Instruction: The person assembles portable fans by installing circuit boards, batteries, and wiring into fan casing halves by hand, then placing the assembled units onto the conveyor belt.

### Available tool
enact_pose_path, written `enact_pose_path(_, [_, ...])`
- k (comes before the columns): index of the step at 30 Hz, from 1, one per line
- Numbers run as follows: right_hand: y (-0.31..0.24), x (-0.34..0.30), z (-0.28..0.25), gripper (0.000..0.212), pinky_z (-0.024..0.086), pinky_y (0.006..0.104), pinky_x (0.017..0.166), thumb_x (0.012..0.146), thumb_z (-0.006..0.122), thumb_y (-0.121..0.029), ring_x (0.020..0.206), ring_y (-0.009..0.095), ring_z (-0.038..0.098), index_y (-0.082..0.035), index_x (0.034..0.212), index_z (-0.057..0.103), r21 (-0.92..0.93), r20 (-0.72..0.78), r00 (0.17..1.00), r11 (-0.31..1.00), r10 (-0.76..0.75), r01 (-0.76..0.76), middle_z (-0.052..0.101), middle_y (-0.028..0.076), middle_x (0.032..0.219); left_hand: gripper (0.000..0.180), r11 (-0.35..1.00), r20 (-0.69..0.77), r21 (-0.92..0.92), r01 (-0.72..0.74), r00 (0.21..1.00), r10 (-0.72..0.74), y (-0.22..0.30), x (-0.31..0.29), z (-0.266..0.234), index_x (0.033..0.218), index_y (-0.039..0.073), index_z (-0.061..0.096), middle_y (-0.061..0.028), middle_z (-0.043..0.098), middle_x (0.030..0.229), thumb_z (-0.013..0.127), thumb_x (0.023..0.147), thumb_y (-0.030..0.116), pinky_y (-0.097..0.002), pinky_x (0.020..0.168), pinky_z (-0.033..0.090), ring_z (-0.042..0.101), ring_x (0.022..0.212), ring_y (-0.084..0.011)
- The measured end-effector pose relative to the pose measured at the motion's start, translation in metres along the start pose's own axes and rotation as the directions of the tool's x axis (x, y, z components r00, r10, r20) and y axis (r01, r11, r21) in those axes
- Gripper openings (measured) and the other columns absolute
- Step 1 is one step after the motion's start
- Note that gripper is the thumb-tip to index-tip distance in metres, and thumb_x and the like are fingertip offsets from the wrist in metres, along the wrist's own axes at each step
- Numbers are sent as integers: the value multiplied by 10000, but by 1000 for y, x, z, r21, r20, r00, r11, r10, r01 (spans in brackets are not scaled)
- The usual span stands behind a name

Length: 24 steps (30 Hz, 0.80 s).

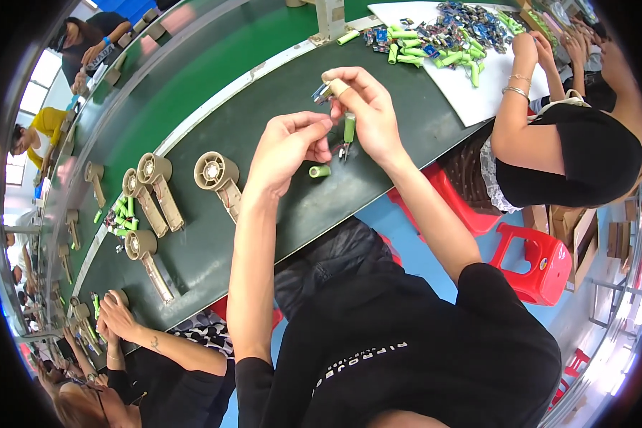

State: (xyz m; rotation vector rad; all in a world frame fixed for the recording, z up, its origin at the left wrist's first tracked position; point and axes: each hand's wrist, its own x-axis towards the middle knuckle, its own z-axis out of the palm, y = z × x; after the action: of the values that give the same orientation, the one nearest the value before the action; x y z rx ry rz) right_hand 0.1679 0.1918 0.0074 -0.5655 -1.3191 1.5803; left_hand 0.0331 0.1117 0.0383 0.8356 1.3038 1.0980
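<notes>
My right hand (369,114) pinches a small blue circuit board (322,91) with wires between thumb and fingertips, above the dark green table. My left hand (296,146) is closed just left of it, thumb against fingers; what sits in the pinch is too small to make out. Between and below my hands is a green cylindrical battery (349,128), with a small dark and metallic part (344,151) at its lower end. Another green battery (319,171) lies on the table beneath my left hand.
Tan handheld fan housings (216,171) lie to the left, beside a small pile of batteries (126,215). A white board (449,93) at the far right bears heaped batteries and circuit boards (471,28). Co-workers sit on both sides; a red stool (531,264) stands at right.
</notes>
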Motion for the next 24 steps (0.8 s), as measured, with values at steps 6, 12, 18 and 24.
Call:
enact_pose_path(6, [-6,-5,-8,198,436,205,639,981,554,-140,682,61,531,-16,1110,638,98,23,999,995,31,-33,619,16,879,217,952,-218,-265,-156,971,99,-9,4,-5,1118,-31,620,-14,586,720,576,965,116,-266,632,509,599,647,-124])
enact_pose_path(12, [-2,-6,-10,188,407,188,579,975,554,-134,617,41,500,-11,1082,646,-104,32,997,992,71,-67,600,-7,816,226,793,-95,-574,-203,979,182,-12,3,-19,1162,-15,587,-65,624,836,565,965,95,-258,598,470,580,682,-134])
enact_pose_path(18, [-6,-8,-10,184,395,193,545,969,560,-134,596,44,495,-11,1073,648,80,50,988,985,148,-151,587,1,807,267,961,-193,-148,-231,960,201,-3,-7,-17,1198,-35,572,-129,669,974,561,958,82,-279,642,505,639,761,-167])
enact_pose_path(24, [-20,-21,22,200,446,213,611,957,584,-109,661,66,543,-18,1134,602,80,8,992,989,126,-126,606,16,881,294,639,-353,756,-145,731,584,1,-41,-7,1133,-23,654,-174,634,1201,643,923,182,-357,977,447,591,1142,-275])
